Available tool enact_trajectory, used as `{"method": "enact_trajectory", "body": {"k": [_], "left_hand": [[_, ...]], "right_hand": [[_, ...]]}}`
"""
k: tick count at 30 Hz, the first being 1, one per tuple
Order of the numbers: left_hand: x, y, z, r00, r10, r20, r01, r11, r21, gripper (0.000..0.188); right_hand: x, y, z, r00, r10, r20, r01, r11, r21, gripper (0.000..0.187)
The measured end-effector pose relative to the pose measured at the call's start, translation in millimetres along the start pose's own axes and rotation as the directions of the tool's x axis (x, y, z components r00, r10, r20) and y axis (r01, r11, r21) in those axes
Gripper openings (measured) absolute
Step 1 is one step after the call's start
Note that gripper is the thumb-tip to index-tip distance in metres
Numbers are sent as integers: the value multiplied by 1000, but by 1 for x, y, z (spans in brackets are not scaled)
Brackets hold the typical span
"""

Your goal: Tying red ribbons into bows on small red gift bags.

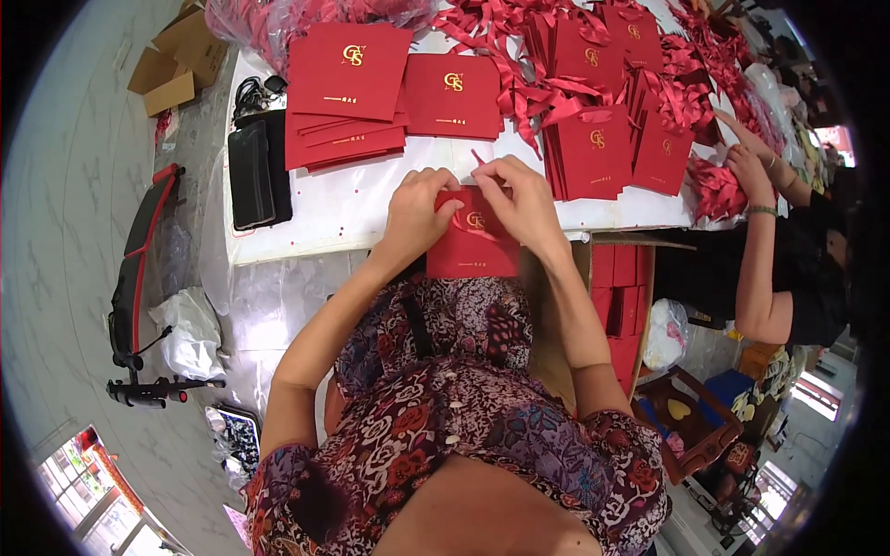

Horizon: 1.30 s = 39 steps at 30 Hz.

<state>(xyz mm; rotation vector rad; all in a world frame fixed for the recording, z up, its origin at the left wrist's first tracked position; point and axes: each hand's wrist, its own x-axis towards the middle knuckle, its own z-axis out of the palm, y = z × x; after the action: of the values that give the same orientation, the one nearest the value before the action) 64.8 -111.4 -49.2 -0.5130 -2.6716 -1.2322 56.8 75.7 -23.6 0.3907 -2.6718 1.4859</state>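
Observation:
A red paper gift bag (473, 258) with a gold emblem hangs upright at the table's near edge, in front of my body. My left hand (415, 211) is closed on its upper left corner, the thumb bent over the rim. My right hand (525, 206) is at the upper right of the bag, thumb and forefinger pinched around a thin red ribbon (478, 157) whose end sticks up. A loop of ribbon hangs across the bag's front below the fingers. What lies under my curled fingers is hidden.
Flat red bags (348, 74) are stacked on the white table (320, 208), beside a black phone (251, 176). Ribboned bags (598, 153) stand at the right. A co-worker's hand (749, 174) touches red ribbons (716, 190). Below stands an open carton of red bags (619, 278).

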Motion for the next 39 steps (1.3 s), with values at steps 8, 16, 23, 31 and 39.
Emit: {"method": "enact_trajectory", "body": {"k": [8, 16, 23, 31, 39], "left_hand": [[0, 9, -3, 985, 166, -52, -169, 983, -67, 12], [4, 4, -4, 983, 175, -61, -177, 983, -41, 11], [1, -18, -4, 998, -66, 10, 66, 997, 38, 14], [18, -23, 20, 986, -160, -50, 167, 964, 207, 25], [24, -27, 30, 977, -203, -69, 206, 978, 30, 16]], "right_hand": [[24, 53, 5, 879, 58, 473, -195, 949, 246, 18], [33, 59, 31, 921, 210, 329, -334, 859, 388, 20], [42, 50, 19, 993, 84, -88, -82, 996, 18, 28], [34, 48, 34, 999, 19, -49, -31, 965, -259, 28], [22, 52, 30, 978, 201, 59, -209, 961, 182, 19]]}}
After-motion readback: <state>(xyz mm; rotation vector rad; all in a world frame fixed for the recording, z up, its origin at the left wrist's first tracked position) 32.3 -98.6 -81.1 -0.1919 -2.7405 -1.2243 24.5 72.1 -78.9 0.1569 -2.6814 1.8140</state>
